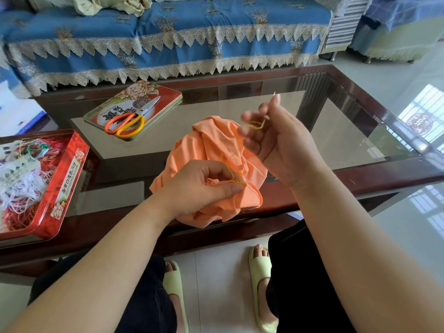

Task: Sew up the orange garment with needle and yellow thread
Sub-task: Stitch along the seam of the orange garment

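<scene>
The orange garment (211, 150) is bunched up above the near edge of the glass table (336, 131). My left hand (204, 186) grips a fold of it, thumb and forefinger pinching the spot where the yellow thread (231, 175) enters the cloth. My right hand (276, 135) is raised to the right of the garment. It pinches the needle (273, 96), whose tip pokes up above the fingertips, and loops of the yellow thread hang across its fingers.
Orange-handled scissors (127, 121) lie on a red tin lid (153, 102) at the back left of the table. An open red tin (62, 179) full of tangled threads sits at the left edge. A blue-covered sofa (168, 37) stands behind. My knees and slippers are below.
</scene>
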